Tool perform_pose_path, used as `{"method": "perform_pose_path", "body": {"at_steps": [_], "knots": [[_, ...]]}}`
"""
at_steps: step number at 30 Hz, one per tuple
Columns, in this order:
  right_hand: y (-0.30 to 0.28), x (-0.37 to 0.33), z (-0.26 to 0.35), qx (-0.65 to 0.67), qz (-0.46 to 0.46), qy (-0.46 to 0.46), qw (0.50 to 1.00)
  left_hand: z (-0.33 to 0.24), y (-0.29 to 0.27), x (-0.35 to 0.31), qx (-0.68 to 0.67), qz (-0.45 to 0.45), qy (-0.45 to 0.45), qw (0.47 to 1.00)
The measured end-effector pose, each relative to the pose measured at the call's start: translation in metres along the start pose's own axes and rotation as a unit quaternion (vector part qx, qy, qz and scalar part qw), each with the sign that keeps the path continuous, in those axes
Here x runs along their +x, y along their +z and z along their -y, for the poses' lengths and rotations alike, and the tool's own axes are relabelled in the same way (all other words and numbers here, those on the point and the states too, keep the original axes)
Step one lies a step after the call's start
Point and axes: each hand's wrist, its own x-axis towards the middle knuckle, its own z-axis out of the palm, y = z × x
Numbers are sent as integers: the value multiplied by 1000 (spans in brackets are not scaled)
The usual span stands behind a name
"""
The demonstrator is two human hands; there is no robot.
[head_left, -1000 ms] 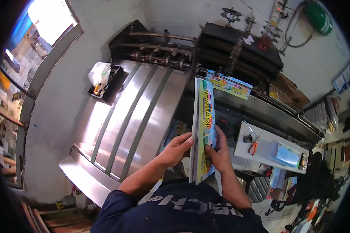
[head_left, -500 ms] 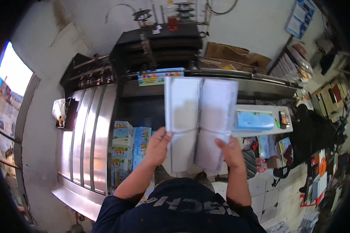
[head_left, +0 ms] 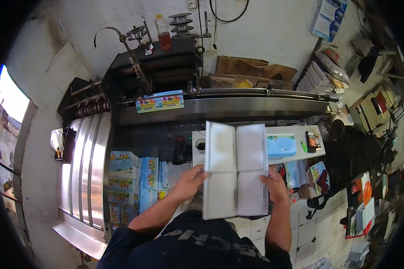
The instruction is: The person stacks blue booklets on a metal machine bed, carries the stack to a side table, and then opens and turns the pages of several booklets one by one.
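Note:
Between my hands is an open white booklet [head_left: 236, 190], its pages marked by a dark fold down the middle and a line across. My left hand [head_left: 189, 183] grips its left edge, fingers closed there. On the opposite edge, my right hand [head_left: 275, 184] holds on with the thumb over the page. Ahead, a colourful printed booklet cover [head_left: 160, 103] lies at the head of a dark stitching machine [head_left: 152, 62]. A light blue stack of printed pieces [head_left: 281, 145] rests on the white shelf [head_left: 251, 163], just beyond my right hand.
Left of me stands a slanted metal tray [head_left: 83, 166]. Several stacks of colourful booklets [head_left: 125, 179] sit beside it. Wire spools [head_left: 181, 24] and a bottle of reddish liquid [head_left: 164, 35] stand atop the machine. Cardboard [head_left: 251, 69] leans at the back wall. Clutter fills the right side.
The open booklet has come down closer to my body and tilted less. My right thumb has moved up its edge. The view has shifted, showing more of the shelf.

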Motion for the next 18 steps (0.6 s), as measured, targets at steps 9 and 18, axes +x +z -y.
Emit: {"method": "perform_pose_path", "body": {"at_steps": [9, 18], "knots": [[-59, 173, 179, -549, -284, -275, 736, -14, -60, 10, 26, -29, -7, 999], [-14, 441, 32, -664, -152, -439, 586, 2, -164, 29, 28, -311, -8, 950]]}}
